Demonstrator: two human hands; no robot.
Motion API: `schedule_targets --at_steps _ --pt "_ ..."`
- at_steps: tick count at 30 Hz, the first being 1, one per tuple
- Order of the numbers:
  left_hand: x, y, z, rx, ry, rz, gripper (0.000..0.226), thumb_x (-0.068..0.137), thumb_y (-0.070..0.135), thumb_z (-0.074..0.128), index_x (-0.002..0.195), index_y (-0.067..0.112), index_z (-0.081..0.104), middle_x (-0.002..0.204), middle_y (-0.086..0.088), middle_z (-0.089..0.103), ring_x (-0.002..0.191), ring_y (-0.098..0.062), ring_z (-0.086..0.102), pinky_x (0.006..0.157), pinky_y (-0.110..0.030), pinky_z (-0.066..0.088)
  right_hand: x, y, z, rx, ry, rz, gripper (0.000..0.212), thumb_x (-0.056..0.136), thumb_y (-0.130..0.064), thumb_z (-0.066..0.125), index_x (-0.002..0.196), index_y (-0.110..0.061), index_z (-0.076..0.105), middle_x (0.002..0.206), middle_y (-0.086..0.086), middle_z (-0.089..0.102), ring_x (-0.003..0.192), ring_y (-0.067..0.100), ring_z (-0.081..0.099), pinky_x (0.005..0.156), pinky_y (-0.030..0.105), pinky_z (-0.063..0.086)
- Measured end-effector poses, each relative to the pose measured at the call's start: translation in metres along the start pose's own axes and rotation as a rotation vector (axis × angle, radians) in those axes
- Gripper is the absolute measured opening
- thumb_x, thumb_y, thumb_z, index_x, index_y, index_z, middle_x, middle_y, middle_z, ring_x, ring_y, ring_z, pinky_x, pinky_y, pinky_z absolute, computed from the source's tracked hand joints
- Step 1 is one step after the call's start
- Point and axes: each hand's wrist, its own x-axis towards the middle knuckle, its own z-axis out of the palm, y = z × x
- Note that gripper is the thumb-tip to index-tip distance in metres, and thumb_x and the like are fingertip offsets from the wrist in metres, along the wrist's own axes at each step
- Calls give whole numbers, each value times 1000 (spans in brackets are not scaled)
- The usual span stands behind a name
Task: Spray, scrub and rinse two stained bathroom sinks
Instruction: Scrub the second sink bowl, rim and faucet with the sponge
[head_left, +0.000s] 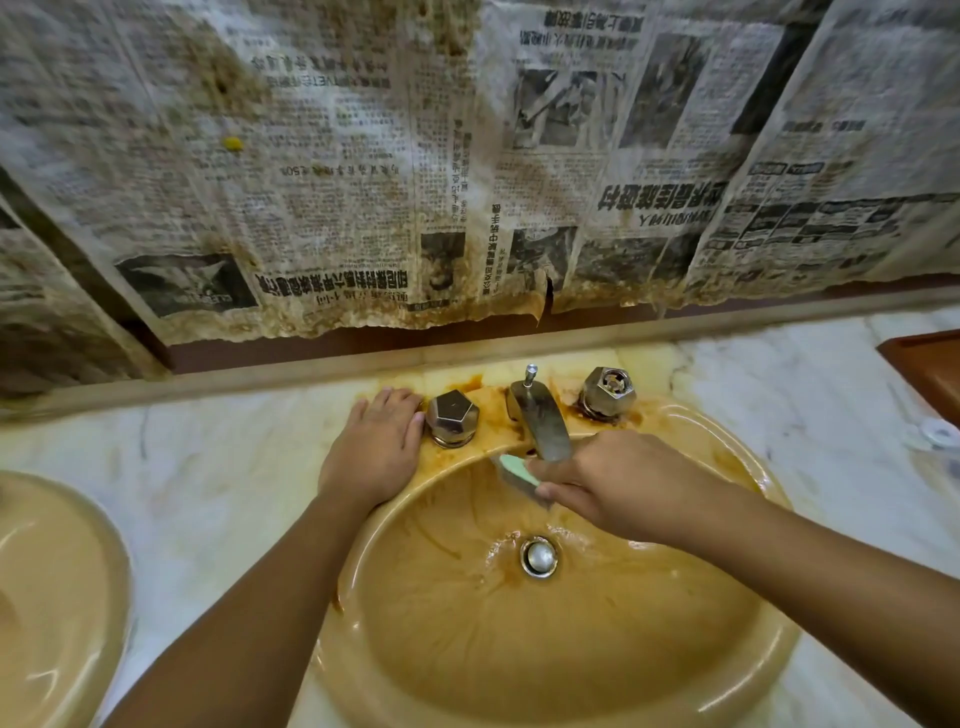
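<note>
Stained, upside-down Chinese newspaper (363, 182) behind sink (519, 665); left hand (374, 452) flat on it; right hand (623, 483) grips sponge (519, 470)

A tan, rust-stained sink (519, 649) set in a marble counter (208, 467), with a second sink (52, 597) partly visible at the left edge. The left hand (374, 452) rests flat on the rim beside the left tap handle (452, 418), while the right hand (618, 483) grips a pale green sponge (519, 470) against the basin wall just below the spout (540, 415). Stained newspaper (467, 156) covers the wall behind, and the metal drain stopper (540, 557) sits at the basin's centre.
</note>
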Motion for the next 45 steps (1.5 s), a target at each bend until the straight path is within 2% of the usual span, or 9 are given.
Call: schedule_targets --at_steps 6,11,22,26,30,34,38,42,45 --pt "0 -1 1 -12 12 -7 53 110 42 19 157 25 36 164 5 34 155 -13 18 129 -39 9 20 21 -14 382 153 79 32 105 -49 47 135 -48 57 78 -8 72 57 3 54 53 24 36" --pt "-1 4 -2 14 25 6 51 110 40 20 155 24 39 161 5 37 154 -14 20 127 -38 10 61 84 -26 360 -34 219 41 104 -47 52 78 -22 69 96 3 76 71 24 63 62 33 45" --pt "-1 6 -3 33 11 -8 51 110 41 20 156 28 37 163 7 34 156 -12 16 129 -38 8 133 129 -42 414 -341 82 26 102 -43 59 101 -30 81 101 -28 74 105 19 67 99 40 50" --pt "0 6 -3 40 16 -5 51 110 41 20 156 28 37 163 7 34 156 -11 16 129 -37 7 146 127 -39 411 -330 44 20 103 -37 60 97 -39 79 74 -46 62 93 1 62 94 32 46" --pt "1 6 -2 44 20 -5 50 110 41 21 155 28 37 162 6 36 155 -12 17 129 -38 9 147 137 -41 467 -409 25 29 102 -37 61 89 -59 75 101 -45 66 120 39 62 110 60 45" --pt "2 6 -1 53 23 1 50 109 42 22 154 28 38 161 6 37 155 -12 19 129 -38 9 150 132 -37 444 -344 17 20 103 -35 61 100 -47 77 84 -49 62 109 19 66 107 42 48" --pt "2 4 0 50 39 4 49 109 41 23 151 28 42 160 6 40 154 -13 22 128 -41 14 142 137 -38 534 -376 97 26 102 -34 62 92 -53 77 114 -34 69 112 6 65 109 36 44" --pt "4 7 1 67 47 6 47 108 40 24 148 27 44 156 5 42 152 -14 25 127 -42 17 148 115 -41 428 -323 63 33 105 -31 57 77 -36 74 65 -44 60 75 -5 56 75 24 42" --pt "3 7 0 68 38 4 48 108 41 23 148 27 43 156 6 42 152 -14 25 127 -42 17 138 121 -44 441 -337 101 35 105 -31 58 77 -35 79 99 -41 68 92 -9 63 89 26 46"
